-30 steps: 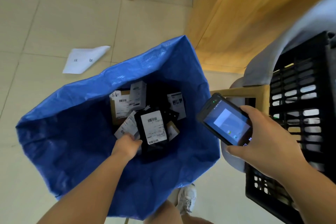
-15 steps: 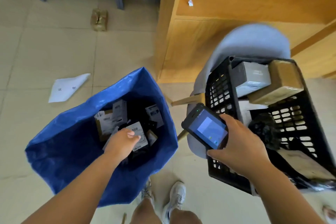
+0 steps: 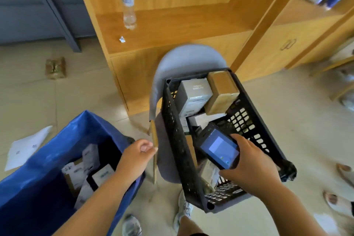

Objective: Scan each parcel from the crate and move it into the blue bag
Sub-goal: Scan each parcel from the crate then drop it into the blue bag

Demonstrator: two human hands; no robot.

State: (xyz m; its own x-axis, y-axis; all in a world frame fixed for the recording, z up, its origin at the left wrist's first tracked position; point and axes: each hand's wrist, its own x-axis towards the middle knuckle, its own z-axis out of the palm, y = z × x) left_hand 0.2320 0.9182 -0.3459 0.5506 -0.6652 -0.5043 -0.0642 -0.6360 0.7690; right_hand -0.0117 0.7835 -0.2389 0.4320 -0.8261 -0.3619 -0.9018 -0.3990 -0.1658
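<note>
The left grip (image 3: 137, 156), curled and empty, hangs by the blue bag (image 3: 47, 159). The right grip (image 3: 249, 163) clasps the scanner (image 3: 218, 147) over the crate (image 3: 172, 120). The brown parcel (image 3: 222, 90) lies at two o'clock from the free left grip, its long axis twelve-to-six.

Left hand (image 3: 137, 156) out of blue bag (image 3: 38, 178), parcel (image 3: 102, 176) dropped — right hand (image 3: 252, 165) carried scanner (image 3: 218, 148) over crate (image 3: 172, 120).

Black crate (image 3: 172, 130) (boxes (image 3: 193, 92) inside) stands right of open blue bag (image 3: 34, 188).
</note>
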